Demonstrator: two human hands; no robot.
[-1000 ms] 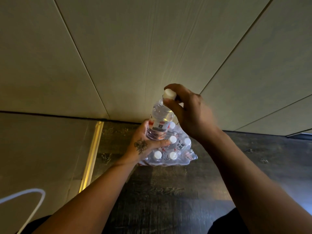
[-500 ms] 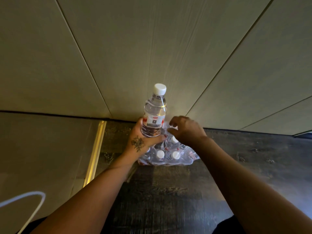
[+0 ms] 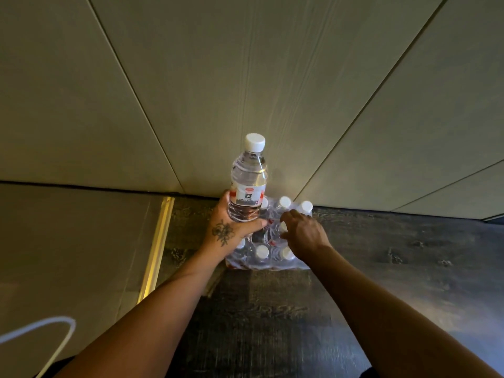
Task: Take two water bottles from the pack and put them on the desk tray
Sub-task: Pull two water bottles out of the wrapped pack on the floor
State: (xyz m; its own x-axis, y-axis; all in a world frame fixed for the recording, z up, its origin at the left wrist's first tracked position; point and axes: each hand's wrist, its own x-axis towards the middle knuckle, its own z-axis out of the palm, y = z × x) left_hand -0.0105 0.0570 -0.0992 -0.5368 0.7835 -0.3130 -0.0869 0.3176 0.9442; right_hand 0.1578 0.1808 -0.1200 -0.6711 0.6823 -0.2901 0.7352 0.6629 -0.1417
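Observation:
A clear water bottle point(image 3: 248, 181) with a white cap and a red-and-white label stands upright above the pack, and my left hand point(image 3: 231, 227) grips its lower part. The plastic-wrapped pack point(image 3: 268, 255) of white-capped bottles sits on the dark floor against the wall. My right hand point(image 3: 302, 233) reaches down into the pack, its fingers curled around the white cap of a bottle inside; whether it grips it firmly is hard to tell. No desk tray is in view.
Pale wall panels point(image 3: 245, 77) rise right behind the pack. A brass-coloured strip point(image 3: 156, 246) runs along the floor to the left, beside a pale panel. A white cord loop point(image 3: 49, 331) shows at the bottom left. Dark wood-grain floor point(image 3: 381, 268) spreads to the right.
My right hand let go of the raised bottle's cap and dropped into the pack. My left hand kept hold of the bottle, which rose a little clear of the pack.

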